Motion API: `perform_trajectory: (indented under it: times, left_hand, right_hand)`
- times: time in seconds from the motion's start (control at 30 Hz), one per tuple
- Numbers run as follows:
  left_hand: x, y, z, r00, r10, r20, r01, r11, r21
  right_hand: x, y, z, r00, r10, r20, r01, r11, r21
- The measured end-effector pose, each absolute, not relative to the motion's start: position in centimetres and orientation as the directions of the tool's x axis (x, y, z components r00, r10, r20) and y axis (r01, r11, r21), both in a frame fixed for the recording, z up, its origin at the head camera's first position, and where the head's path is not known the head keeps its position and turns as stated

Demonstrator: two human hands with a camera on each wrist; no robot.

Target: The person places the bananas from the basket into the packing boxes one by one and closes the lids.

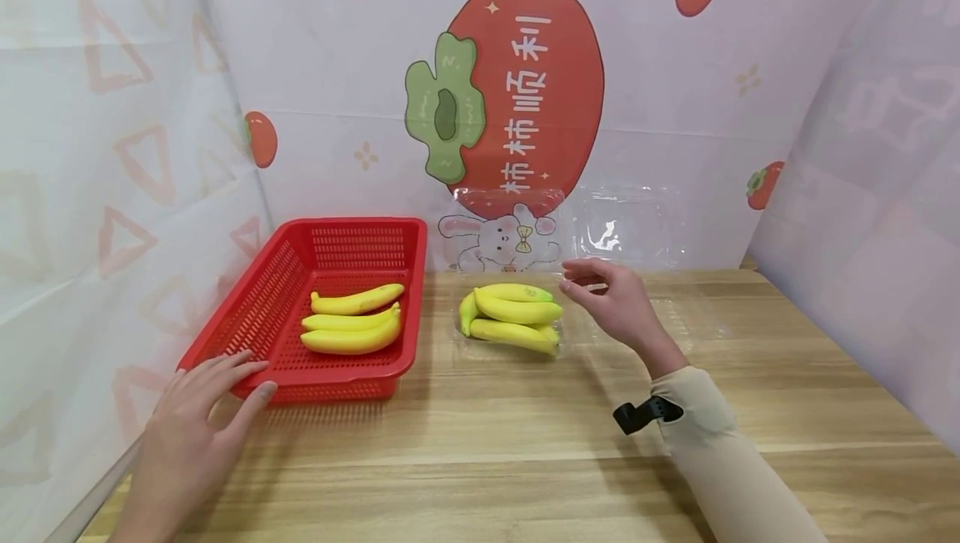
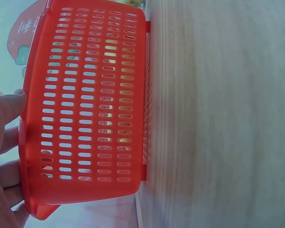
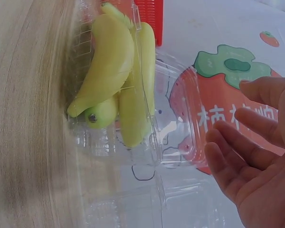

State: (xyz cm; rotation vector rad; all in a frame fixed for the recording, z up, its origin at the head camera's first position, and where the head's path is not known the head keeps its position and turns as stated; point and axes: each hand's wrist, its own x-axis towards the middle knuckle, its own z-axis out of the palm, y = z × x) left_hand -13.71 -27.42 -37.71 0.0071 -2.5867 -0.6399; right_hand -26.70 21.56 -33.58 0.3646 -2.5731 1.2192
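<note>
My left hand (image 1: 197, 409) rests on the near left corner of a red plastic basket (image 1: 420, 301), its fingers over the rim and the thumb at the front edge. Inside the basket lie three yellow bananas (image 1: 358, 301). My right hand (image 1: 618, 301) holds nothing; its fingers are slightly bent and apart, just right of several bananas (image 1: 519, 310) piled in a clear plastic clamshell box (image 3: 154, 128). In the right wrist view the palm (image 3: 270, 190) shows with a gap between the fingertips and that box.
A second clear clamshell box (image 1: 675, 318) with its lid (image 1: 622, 226) raised stands right of the filled one, partly behind my right hand. The wooden table (image 1: 480, 460) meets printed cloth walls (image 1: 337, 109) at the back and both sides.
</note>
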Motion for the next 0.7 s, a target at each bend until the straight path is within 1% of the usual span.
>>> perform_trajectory:
  times: [0.23,0.47,0.7]
  left_hand:
    - [-13.8,-27.7,-37.7,-0.894,-0.082,0.44,0.139,0.884,0.446]
    - [-14.2,-27.0,-36.5,-0.892,-0.016,0.451,0.177,0.906,0.384]
    - [-15.8,-23.5,-33.5,-0.842,0.123,0.525,0.346,0.87,0.352]
  right_hand:
    - [-26.7,21.6,-33.5,-0.94,-0.102,0.326,-0.317,0.616,-0.722]
    - [-27.1,22.2,-33.4,-0.951,-0.084,0.299,-0.284,0.623,-0.729]
    - [-28.3,23.1,-32.1,-0.959,-0.095,0.265,-0.261,0.651,-0.713]
